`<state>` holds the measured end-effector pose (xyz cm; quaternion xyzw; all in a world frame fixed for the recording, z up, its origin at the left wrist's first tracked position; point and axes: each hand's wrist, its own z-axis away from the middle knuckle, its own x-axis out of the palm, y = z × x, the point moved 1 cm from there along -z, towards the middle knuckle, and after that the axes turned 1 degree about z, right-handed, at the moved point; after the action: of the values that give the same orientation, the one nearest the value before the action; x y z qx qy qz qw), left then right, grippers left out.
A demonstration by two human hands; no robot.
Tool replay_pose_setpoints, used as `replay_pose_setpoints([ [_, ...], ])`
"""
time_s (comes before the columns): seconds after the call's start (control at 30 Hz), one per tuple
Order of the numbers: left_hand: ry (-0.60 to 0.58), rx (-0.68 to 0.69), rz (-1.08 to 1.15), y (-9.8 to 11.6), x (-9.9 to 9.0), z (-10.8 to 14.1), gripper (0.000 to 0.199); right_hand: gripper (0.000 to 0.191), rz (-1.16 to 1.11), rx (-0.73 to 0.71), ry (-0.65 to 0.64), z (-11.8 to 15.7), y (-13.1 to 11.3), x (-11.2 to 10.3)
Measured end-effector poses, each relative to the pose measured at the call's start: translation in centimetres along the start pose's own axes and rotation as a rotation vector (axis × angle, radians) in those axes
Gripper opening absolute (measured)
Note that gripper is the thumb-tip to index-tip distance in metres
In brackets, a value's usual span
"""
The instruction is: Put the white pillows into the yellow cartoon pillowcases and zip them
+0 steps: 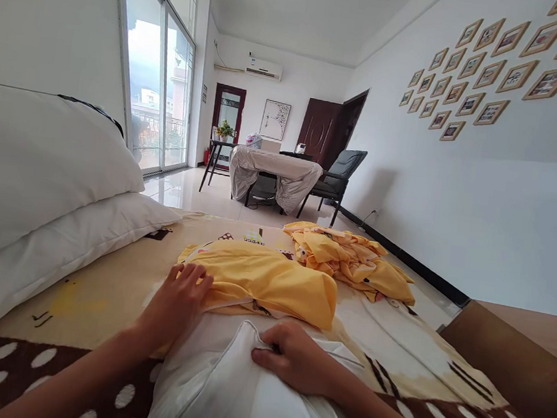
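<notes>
Fingers of left hand [190, 289] curl on yellow fabric [270, 282]; right hand [289, 358] pinches white pillow [232, 391].

White pillow, yellow cloth, end to end

White pillow [237, 399]: 6 o'clock, bottom edge of view, plump, piped seam, surface creased, corner pulled to a peak at its 12 o'clock. Yellow cloth [275, 279]: at pillow's 12 o'clock, touching it, bunched lengthwise 9-to-3, smooth on top, folded along near edge. Both on patterned blanket [110, 311]. Any overlap unclear.
</notes>
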<state>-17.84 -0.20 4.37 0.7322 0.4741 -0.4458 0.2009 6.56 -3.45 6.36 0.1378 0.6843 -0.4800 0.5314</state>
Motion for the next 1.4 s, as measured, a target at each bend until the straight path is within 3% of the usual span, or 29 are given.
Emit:
replay_pose_setpoints([
  [0.07, 0.037, 0.103, -0.020, 2.1, -0.7, 0.4, 0.020, 0.041, -0.010, 0.005, -0.013, -0.4, 0.1, -0.3],
  [0.13, -0.007, 0.176, -0.003, 3.4, -0.9, 0.5, 0.014, 0.041, -0.014, 0.018, -0.017, -0.7, 0.2, -0.4],
  [0.23, -0.048, 0.128, -0.086, 3.8, -0.4, 0.1, 0.014, 0.040, -0.016, 0.037, -0.004, -1.1, 0.4, -0.7],
  [0.4, -0.028, 0.004, -0.160, 2.5, 1.1, -0.2, 0.015, 0.039, -0.055, 0.041, -0.004, -2.7, 0.7, -2.3],
  [0.5, 0.073, 0.023, -0.198, 1.7, 1.7, 0.6, 0.012, 0.039, -0.040, 0.027, 0.036, -4.2, 1.3, -3.4],
  [0.63, 0.375, 0.074, -0.231, 0.8, 2.1, 1.7, 0.007, 0.043, 0.005, 0.054, 0.087, -5.5, 2.0, -3.9],
  [0.7, 0.435, 0.071, -0.174, 0.7, 2.2, 1.5, 0.008, 0.042, 0.022, 0.060, 0.081, -5.7, 2.0, -3.7],
  [0.77, 0.376, 0.015, -0.057, 0.7, 2.0, 0.6, 0.011, 0.042, 0.031, 0.062, 0.066, -5.8, 1.5, -3.3],
  [0.9, 0.132, -0.350, 0.358, 0.8, 0.9, -1.7, 0.011, 0.041, 0.096, 0.079, 0.018, -6.4, -0.5, -2.3],
  [1.0, 0.077, -0.531, 0.584, 1.0, 0.0, -2.3, 0.008, 0.032, 0.224, 0.065, 0.023, -7.4, -2.6, -1.3],
  [1.13, 0.074, -0.554, 0.677, 1.8, -0.4, -1.4, 0.018, 0.016, 0.406, 0.028, 0.077, -8.1, -4.5, -0.4],
  [1.4, -0.061, -0.405, 0.638, 4.9, -1.5, 0.5, 0.027, 0.025, 0.483, 0.134, 0.219, -6.1, -3.4, -0.3],
])
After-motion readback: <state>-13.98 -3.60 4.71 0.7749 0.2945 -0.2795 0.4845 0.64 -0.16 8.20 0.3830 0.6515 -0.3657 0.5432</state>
